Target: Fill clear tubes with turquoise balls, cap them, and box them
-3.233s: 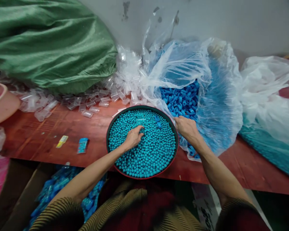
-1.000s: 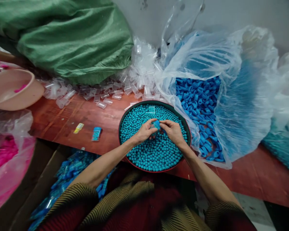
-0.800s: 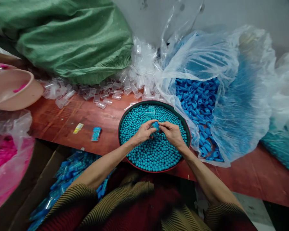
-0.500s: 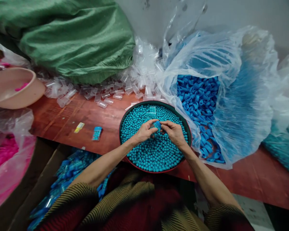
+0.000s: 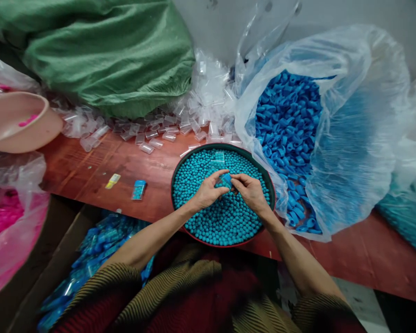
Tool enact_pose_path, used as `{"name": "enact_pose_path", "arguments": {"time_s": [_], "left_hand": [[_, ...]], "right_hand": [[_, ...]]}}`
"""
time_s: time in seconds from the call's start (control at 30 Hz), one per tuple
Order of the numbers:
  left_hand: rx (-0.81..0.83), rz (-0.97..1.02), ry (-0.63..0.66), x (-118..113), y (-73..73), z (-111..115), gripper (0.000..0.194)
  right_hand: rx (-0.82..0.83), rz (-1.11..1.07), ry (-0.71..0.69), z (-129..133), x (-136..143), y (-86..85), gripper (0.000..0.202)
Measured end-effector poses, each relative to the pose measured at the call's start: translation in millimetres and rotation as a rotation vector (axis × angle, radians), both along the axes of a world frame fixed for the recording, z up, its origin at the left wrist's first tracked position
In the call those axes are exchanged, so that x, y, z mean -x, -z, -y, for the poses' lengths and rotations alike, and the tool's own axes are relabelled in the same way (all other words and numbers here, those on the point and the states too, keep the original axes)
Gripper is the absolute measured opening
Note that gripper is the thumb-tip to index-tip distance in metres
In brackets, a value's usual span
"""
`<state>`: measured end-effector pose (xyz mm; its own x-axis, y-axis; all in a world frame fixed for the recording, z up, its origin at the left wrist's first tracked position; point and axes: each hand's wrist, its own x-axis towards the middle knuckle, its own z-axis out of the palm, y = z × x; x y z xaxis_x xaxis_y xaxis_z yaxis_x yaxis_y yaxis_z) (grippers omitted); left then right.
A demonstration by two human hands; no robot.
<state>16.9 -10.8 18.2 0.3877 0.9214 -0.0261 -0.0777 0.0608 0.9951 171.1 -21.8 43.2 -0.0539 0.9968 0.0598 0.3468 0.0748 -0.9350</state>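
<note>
Over a round tray (image 5: 176, 172) full of turquoise beads (image 5: 225, 222), my left hand (image 5: 208, 191) grips a small clear plastic container with a blue cap (image 5: 224, 179) between thumb and fingers. My right hand (image 5: 251, 190) is closed in a pinch at the container's right side, by the cap. The fingers partly cover the container, so how the cap sits is hard to make out. A clear empty container (image 5: 218, 158) lies on the beads just beyond my hands. Left of the tray, a capped container with turquoise beads in it (image 5: 138, 190) rests on the table.
An open plastic bag (image 5: 244, 122) of blue caps (image 5: 287, 115) spills out on the right. Clear containers (image 5: 156, 143) lie scattered by a green sack (image 5: 118, 60). A pink basin (image 5: 27, 134) and a yellow label (image 5: 113, 181) are left. Blue-capped containers (image 5: 97, 249) fill a space below the table.
The bag's mouth has opened wider and shows more blue caps. My hands stay nearly in place, with the container turned slightly so more of its clear body shows.
</note>
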Motion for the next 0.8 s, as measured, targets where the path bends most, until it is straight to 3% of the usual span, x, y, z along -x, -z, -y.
{"name": "enact_pose_path", "arguments": {"time_s": [0.1,0.33,0.4,0.5,0.6,0.8], "left_hand": [[-0.018,-0.018,-0.007,-1,-2.1,2,0.055],[0.017,-0.002,-0.068,-3,0.8,8,0.034],[0.043,0.012,-0.04,-1,3.3,8,0.034],[0.105,0.004,0.062,6,5.3,8,0.038],[0.135,-0.044,0.123,12,2.1,10,0.037],[0.041,-0.096,0.157,14,-11.1,11,0.031]], "right_hand": [[-0.038,0.034,0.007,2,1,2.4,0.02],[-0.152,0.183,-0.161,2,-4,4.1,0.019],[-0.12,0.169,-0.21,2,-8,2.6,0.022],[0.055,0.034,-0.249,3,-15,1.0,0.03],[0.173,-0.092,-0.168,4,-16,0.6,0.037],[0.17,-0.211,0.067,4,-3,-4.4,0.06]]}}
